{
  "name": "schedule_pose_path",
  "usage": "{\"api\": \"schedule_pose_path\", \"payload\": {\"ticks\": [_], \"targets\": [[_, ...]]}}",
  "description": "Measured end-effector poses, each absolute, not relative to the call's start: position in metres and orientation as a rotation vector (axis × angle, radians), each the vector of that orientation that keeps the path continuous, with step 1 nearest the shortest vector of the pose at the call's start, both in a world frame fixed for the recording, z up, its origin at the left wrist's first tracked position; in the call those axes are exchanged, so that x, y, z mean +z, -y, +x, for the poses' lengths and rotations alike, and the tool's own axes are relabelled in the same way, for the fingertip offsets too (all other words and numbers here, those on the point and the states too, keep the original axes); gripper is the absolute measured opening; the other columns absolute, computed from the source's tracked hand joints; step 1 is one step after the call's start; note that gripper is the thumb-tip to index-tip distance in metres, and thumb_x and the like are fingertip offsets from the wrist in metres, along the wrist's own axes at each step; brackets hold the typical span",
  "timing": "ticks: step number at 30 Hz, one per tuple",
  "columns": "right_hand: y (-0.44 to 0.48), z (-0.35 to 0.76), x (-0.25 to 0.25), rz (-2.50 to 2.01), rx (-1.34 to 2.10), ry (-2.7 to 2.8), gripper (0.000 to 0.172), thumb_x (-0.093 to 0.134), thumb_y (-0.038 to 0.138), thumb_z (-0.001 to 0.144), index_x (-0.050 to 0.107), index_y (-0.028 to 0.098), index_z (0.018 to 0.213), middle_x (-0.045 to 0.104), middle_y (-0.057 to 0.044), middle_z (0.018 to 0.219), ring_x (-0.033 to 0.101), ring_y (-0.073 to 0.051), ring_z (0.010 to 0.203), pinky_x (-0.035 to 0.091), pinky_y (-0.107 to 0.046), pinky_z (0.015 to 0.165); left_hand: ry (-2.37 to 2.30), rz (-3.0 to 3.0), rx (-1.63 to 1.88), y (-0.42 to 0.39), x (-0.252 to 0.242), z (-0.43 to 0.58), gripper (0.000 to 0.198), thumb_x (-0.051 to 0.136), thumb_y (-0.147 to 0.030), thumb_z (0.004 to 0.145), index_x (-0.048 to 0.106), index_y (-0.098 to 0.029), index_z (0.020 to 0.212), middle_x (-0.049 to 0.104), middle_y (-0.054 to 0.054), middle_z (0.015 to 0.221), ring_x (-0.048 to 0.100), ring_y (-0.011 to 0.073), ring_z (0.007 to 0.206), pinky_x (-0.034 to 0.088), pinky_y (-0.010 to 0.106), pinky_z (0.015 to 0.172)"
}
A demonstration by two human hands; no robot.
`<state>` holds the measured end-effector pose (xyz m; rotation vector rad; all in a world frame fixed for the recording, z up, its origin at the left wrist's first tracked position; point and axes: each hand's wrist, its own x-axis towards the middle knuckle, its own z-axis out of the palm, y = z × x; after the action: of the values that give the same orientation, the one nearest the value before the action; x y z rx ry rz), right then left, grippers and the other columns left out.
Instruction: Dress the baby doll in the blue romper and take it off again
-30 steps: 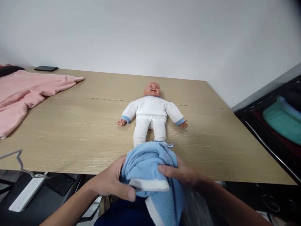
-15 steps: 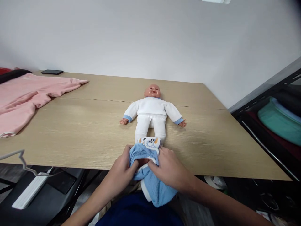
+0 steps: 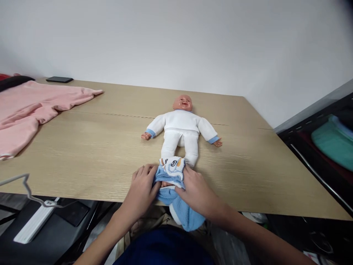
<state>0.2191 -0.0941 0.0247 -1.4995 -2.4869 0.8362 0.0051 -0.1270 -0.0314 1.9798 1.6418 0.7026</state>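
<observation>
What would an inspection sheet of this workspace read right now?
Surface: wood-look table, seam running across it.
Job's things: doll lies face up; blue garment bunched at its leg ends, feet not clearly seen.
Clutter: pink garment and black phone-like slab, left side.
Grippers: bare left hand and right hand both grip the blue garment.
Cables: pale bent wire, left edge.
Surroundings: wall behind; green item on black rack, right.
</observation>
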Motion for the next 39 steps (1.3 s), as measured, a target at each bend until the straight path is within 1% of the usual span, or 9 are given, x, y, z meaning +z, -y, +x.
{"api": "schedule_pose_path", "payload": {"ticks": [6, 13, 19, 23, 25, 30, 34, 36, 39], "targets": [[0.087, 0.232, 0.016, -1.471, 0.966, 2.287, 0.051, 0.069, 0.017, 0.09, 0.066, 0.014, 0.14, 0.078, -0.018, 0.137, 0.075, -0.038, 0.128, 0.06, -0.052, 0.11, -1.394, 1.679, 0.833, 0.123, -0.035, -0.009, 0.046, 0.059, -0.031, 0.104, 0.058, -0.02, 0.149, 0.066, 0.018, 0.154, 0.057, 0.0381, 0.147, 0.044, 0.055, 0.123], [0.089, 0.237, 0.005, -1.313, 1.091, 2.049, 0.024, 0.069, 0.021, 0.092, 0.078, 0.023, 0.114, 0.085, -0.008, 0.11, 0.083, -0.029, 0.103, 0.065, -0.04, 0.094, -1.165, 1.53, 0.926, 0.113, -0.031, -0.017, 0.031, 0.062, -0.026, 0.108, 0.061, -0.022, 0.139, 0.071, 0.013, 0.14, 0.068, 0.028, 0.125, 0.051, 0.039, 0.111], [0.064, 0.245, 0.009, -1.065, 0.874, 2.088, 0.03, 0.072, 0.019, 0.092, 0.078, 0.021, 0.122, 0.081, -0.012, 0.126, 0.075, -0.032, 0.127, 0.058, -0.047, 0.115, -0.986, 1.664, 0.978, 0.085, -0.02, -0.032, 0.017, 0.07, -0.03, 0.108, 0.071, -0.023, 0.123, 0.061, 0.015, 0.146, 0.055, 0.0319, 0.144, 0.043, 0.046, 0.123], [0.027, 0.253, 0.016, -0.911, 1.143, 2.151, 0.025, 0.078, 0.026, 0.094, 0.079, 0.022, 0.119, 0.083, -0.008, 0.124, 0.077, -0.028, 0.123, 0.059, -0.046, 0.115, -0.889, 1.434, 0.921, 0.058, -0.012, -0.036, 0.019, 0.077, -0.037, 0.103, 0.069, -0.021, 0.107, 0.068, 0.007, 0.114, 0.065, 0.0245, 0.109, 0.053, 0.037, 0.1], [0.009, 0.253, 0.019, -0.866, 1.317, 2.14, 0.038, 0.086, 0.038, 0.092, 0.078, 0.022, 0.127, 0.083, -0.008, 0.13, 0.078, -0.029, 0.123, 0.06, -0.045, 0.113, -0.916, 1.32, 0.867, 0.042, -0.011, -0.035, 0.029, 0.085, -0.041, 0.095, 0.066, -0.02, 0.102, 0.061, 0.0, 0.097, 0.06, 0.0197, 0.092, 0.051, 0.031, 0.086], [-0.007, 0.253, 0.026, -0.895, 1.363, 2.178, 0.046, 0.094, 0.048, 0.086, 0.079, 0.022, 0.122, 0.084, -0.003, 0.116, 0.077, -0.026, 0.106, 0.061, -0.042, 0.103, -0.848, 1.292, 0.742, 0.012, -0.018, -0.039, 0.068, 0.102, -0.061, 0.069, 0.069, -0.019, 0.112, 0.062, 0.001, 0.104, 0.059, 0.0227, 0.1, 0.05, 0.031, 0.088], [0.009, 0.271, 0.036, -1.036, 1.263, 2.198, 0.035, 0.077, 0.051, 0.102, 0.075, 0.02, 0.118, 0.079, -0.004, 0.112, 0.071, -0.024, 0.102, 0.056, -0.036, 0.093, -0.847, 1.379, 0.776, 0.008, -0.03, -0.053, 0.068, 0.078, -0.085, 0.087, 0.066, -0.019, 0.1, 0.056, 0.0, 0.093, 0.051, 0.0192, 0.085, 0.045, 0.029, 0.078], [0.019, 0.285, 0.038, -1.108, 1.306, 2.162, 0.031, 0.065, 0.05, 0.111, 0.073, 0.02, 0.107, 0.073, -0.002, 0.1, 0.067, -0.02, 0.094, 0.052, -0.032, 0.087, -0.845, 1.372, 0.782, 0.011, -0.037, -0.059, 0.066, 0.065, -0.085, 0.097, 0.062, -0.019, 0.091, 0.054, 0.0, 0.087, 0.049, 0.0175, 0.08, 0.044, 0.028, 0.076], [0.031, 0.302, 0.031, -1.089, 1.494, 2.021, 0.037, 0.063, 0.056, 0.11, 0.067, 0.021, 0.101, 0.064, 0.0, 0.091, 0.06, -0.017, 0.084, 0.05, -0.028, 0.077, -0.842, 1.282, 0.78, 0.013, -0.041, -0.061, 0.06, 0.069, -0.079, 0.098, 0.061, -0.02, 0.096, 0.055, -0.002, 0.085, 0.049, 0.0158, 0.077, 0.043, 0.026, 0.073]]}}
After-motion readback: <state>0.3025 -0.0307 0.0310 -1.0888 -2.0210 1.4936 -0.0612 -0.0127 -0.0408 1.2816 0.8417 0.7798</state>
